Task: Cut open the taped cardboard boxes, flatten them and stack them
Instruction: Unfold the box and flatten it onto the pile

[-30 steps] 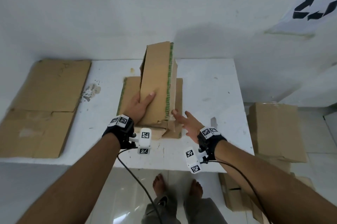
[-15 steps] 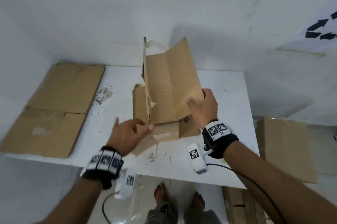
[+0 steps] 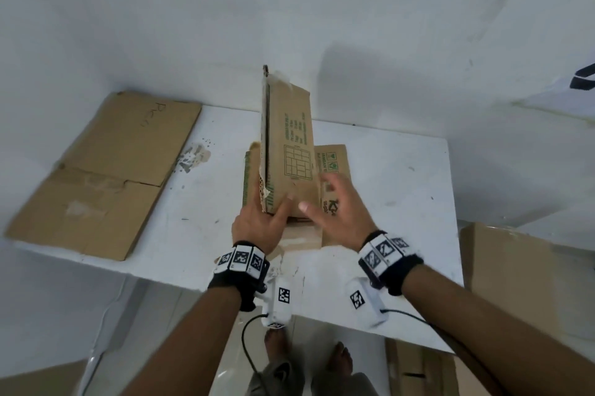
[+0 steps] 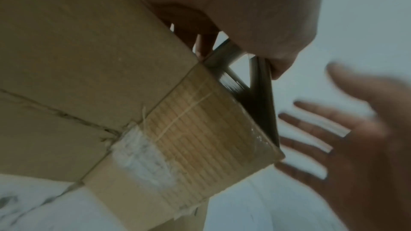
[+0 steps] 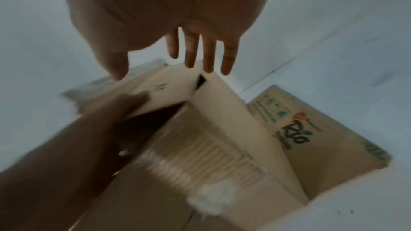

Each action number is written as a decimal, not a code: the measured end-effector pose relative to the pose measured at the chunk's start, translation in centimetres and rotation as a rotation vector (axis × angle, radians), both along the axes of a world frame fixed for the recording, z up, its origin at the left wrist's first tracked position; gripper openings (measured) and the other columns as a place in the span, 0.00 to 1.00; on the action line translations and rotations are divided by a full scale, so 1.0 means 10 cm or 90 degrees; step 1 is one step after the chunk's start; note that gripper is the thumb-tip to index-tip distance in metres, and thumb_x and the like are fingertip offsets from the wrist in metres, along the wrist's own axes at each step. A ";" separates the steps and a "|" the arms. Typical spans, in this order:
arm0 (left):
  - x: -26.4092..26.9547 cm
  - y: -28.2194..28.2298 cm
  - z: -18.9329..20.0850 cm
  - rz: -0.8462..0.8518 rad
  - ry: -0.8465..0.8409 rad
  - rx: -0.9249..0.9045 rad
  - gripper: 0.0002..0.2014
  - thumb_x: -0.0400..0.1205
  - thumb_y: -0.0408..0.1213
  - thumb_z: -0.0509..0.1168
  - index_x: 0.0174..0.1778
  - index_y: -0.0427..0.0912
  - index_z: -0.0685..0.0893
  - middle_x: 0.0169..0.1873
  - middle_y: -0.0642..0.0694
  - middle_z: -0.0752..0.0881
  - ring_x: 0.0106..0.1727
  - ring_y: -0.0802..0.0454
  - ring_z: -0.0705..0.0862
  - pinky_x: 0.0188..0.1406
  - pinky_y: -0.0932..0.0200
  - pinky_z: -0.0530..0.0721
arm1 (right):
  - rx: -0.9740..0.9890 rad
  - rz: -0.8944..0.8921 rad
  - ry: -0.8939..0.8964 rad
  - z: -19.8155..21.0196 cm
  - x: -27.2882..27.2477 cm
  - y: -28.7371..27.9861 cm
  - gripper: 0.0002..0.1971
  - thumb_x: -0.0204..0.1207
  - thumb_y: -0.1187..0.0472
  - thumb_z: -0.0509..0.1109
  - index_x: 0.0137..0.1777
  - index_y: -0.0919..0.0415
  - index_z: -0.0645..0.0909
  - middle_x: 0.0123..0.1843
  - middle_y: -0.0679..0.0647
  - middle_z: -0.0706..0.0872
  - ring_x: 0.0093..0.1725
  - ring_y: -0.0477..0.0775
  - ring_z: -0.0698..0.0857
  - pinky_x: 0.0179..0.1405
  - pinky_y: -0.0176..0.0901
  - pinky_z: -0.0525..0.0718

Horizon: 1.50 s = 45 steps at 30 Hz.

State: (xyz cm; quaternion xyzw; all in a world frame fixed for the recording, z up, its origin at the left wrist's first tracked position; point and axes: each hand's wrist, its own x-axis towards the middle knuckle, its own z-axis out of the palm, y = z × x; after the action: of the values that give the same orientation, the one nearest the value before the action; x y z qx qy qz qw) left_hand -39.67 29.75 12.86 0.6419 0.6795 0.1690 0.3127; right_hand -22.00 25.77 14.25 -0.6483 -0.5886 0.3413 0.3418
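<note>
Two hands work at the table's [image 3: 402, 170] front edge: the left hand [image 3: 257, 228] pinches the upright collapsed box [image 3: 289, 150] at its lower corner, the right hand [image 3: 341, 212] hovers beside it, fingers spread, over flattened cardboard [image 3: 335, 163].

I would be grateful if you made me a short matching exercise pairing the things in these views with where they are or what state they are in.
Things:
1. left hand
2. right hand
3. flattened cardboard
4. upright box

States:
A. open, fingers spread, holding nothing
B. lying flat at the table's left end
C. gripping the box's near bottom edge
D. standing on end mid-table, partly collapsed

Pairs: 1-C, 2-A, 3-B, 4-D
</note>
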 end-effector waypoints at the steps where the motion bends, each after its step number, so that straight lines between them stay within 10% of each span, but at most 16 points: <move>1: -0.05 0.02 -0.01 0.006 -0.016 -0.008 0.44 0.76 0.74 0.59 0.82 0.48 0.72 0.64 0.39 0.88 0.61 0.34 0.86 0.62 0.46 0.82 | -0.027 -0.018 0.019 0.00 0.06 0.07 0.43 0.71 0.40 0.80 0.81 0.54 0.65 0.71 0.38 0.68 0.70 0.40 0.69 0.76 0.48 0.71; 5: -0.19 0.07 0.02 0.008 -0.028 -0.031 0.38 0.79 0.69 0.66 0.79 0.48 0.76 0.66 0.39 0.86 0.65 0.36 0.84 0.65 0.50 0.79 | -0.219 0.089 0.007 -0.17 0.15 0.38 0.56 0.53 0.36 0.89 0.79 0.50 0.67 0.73 0.44 0.78 0.72 0.48 0.77 0.75 0.53 0.76; 10: -0.10 0.13 0.09 -0.046 -0.013 -0.003 0.41 0.83 0.65 0.63 0.89 0.59 0.52 0.70 0.42 0.84 0.64 0.34 0.85 0.65 0.46 0.81 | -0.286 0.149 -0.323 0.10 0.31 0.36 0.34 0.57 0.19 0.73 0.39 0.51 0.77 0.37 0.47 0.84 0.36 0.49 0.84 0.32 0.41 0.81; 13: 0.13 0.11 0.10 -0.071 -0.076 0.012 0.41 0.85 0.60 0.63 0.89 0.63 0.45 0.74 0.44 0.82 0.66 0.36 0.84 0.57 0.55 0.77 | -0.374 0.181 -0.097 0.00 0.23 0.04 0.43 0.56 0.22 0.77 0.62 0.53 0.77 0.52 0.49 0.85 0.42 0.49 0.88 0.30 0.46 0.89; 15: 0.27 0.12 0.05 -0.081 -0.157 -0.005 0.42 0.86 0.58 0.64 0.88 0.65 0.43 0.77 0.45 0.77 0.70 0.38 0.82 0.59 0.57 0.74 | -0.328 0.088 -0.017 -0.19 0.10 -0.12 0.66 0.47 0.20 0.79 0.83 0.46 0.56 0.68 0.48 0.82 0.56 0.52 0.90 0.43 0.51 0.93; 18: 0.36 0.15 -0.09 -0.120 -0.230 -0.091 0.47 0.84 0.62 0.64 0.85 0.69 0.32 0.85 0.47 0.67 0.80 0.43 0.74 0.77 0.50 0.70 | -0.314 -0.002 -0.060 -0.24 -0.06 -0.18 0.78 0.49 0.22 0.80 0.86 0.46 0.28 0.79 0.55 0.74 0.71 0.55 0.81 0.67 0.49 0.83; 21: 0.34 0.20 -0.11 -0.218 -0.276 -0.167 0.54 0.74 0.76 0.64 0.76 0.80 0.23 0.88 0.51 0.60 0.85 0.47 0.66 0.84 0.39 0.67 | -0.303 -0.066 -0.098 -0.16 -0.17 -0.13 0.67 0.64 0.29 0.74 0.87 0.46 0.27 0.81 0.62 0.59 0.69 0.66 0.81 0.62 0.51 0.85; 23: 0.30 0.24 -0.04 -0.302 -0.318 -0.204 0.55 0.70 0.75 0.70 0.70 0.89 0.25 0.88 0.54 0.59 0.86 0.52 0.64 0.84 0.41 0.68 | -0.281 -0.068 -0.141 -0.15 -0.20 -0.03 0.59 0.66 0.29 0.63 0.86 0.43 0.26 0.82 0.58 0.52 0.69 0.69 0.79 0.55 0.55 0.87; 27: 0.17 0.36 0.11 -0.322 -0.442 -0.327 0.55 0.83 0.54 0.70 0.84 0.64 0.26 0.80 0.57 0.71 0.68 0.73 0.79 0.64 0.60 0.86 | -0.248 -0.134 -0.180 -0.19 -0.15 0.12 0.52 0.70 0.30 0.62 0.88 0.39 0.37 0.86 0.63 0.45 0.66 0.70 0.83 0.59 0.57 0.85; 31: 0.05 0.59 0.18 -0.237 -0.420 -0.403 0.30 0.83 0.60 0.62 0.80 0.62 0.61 0.66 0.48 0.85 0.56 0.46 0.91 0.62 0.45 0.88 | -0.186 -0.173 -0.211 -0.25 -0.11 0.11 0.48 0.76 0.32 0.67 0.87 0.41 0.43 0.82 0.63 0.56 0.51 0.67 0.88 0.50 0.57 0.89; 34: -0.07 1.09 -0.03 -0.149 -0.268 -0.287 0.16 0.85 0.47 0.70 0.64 0.51 0.73 0.64 0.41 0.83 0.59 0.38 0.88 0.63 0.35 0.86 | -0.205 -0.166 -0.219 -0.31 -0.09 0.05 0.47 0.77 0.33 0.65 0.86 0.38 0.37 0.84 0.59 0.53 0.46 0.62 0.89 0.47 0.55 0.90; 37: -0.11 1.67 -0.16 -0.103 -0.029 -0.102 0.46 0.73 0.52 0.80 0.79 0.41 0.62 0.72 0.34 0.76 0.69 0.32 0.81 0.65 0.37 0.83 | -0.212 -0.159 -0.214 -0.33 -0.05 -0.04 0.48 0.77 0.32 0.66 0.85 0.36 0.35 0.86 0.57 0.50 0.52 0.62 0.89 0.51 0.56 0.91; 39: -0.09 1.97 -0.14 -0.127 0.053 -0.046 0.48 0.72 0.56 0.80 0.80 0.41 0.62 0.74 0.35 0.76 0.68 0.32 0.81 0.64 0.36 0.83 | -0.215 -0.155 -0.218 -0.33 -0.03 -0.09 0.49 0.76 0.32 0.66 0.85 0.36 0.35 0.86 0.57 0.50 0.55 0.61 0.89 0.53 0.56 0.90; 42: -0.23 2.46 -0.09 -0.286 0.185 -0.004 0.33 0.74 0.55 0.75 0.71 0.45 0.73 0.57 0.46 0.89 0.56 0.38 0.88 0.53 0.45 0.86 | -0.216 -0.174 -0.212 -0.28 -0.03 -0.11 0.48 0.74 0.30 0.66 0.84 0.35 0.38 0.83 0.55 0.56 0.53 0.59 0.89 0.52 0.53 0.91; 45: -0.56 2.96 -0.03 -0.201 0.157 -0.021 0.23 0.72 0.57 0.69 0.55 0.43 0.84 0.34 0.44 0.92 0.35 0.44 0.92 0.45 0.47 0.91 | -0.217 -0.184 -0.215 -0.24 -0.15 -0.09 0.49 0.74 0.30 0.66 0.86 0.38 0.38 0.83 0.56 0.56 0.55 0.58 0.88 0.52 0.51 0.91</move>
State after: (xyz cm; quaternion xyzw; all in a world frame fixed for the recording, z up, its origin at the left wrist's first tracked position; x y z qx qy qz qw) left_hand -45.26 59.35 12.51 0.7510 0.6062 0.0272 0.2602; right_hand -23.51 24.84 11.81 -0.8215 -0.4726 0.2701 0.1698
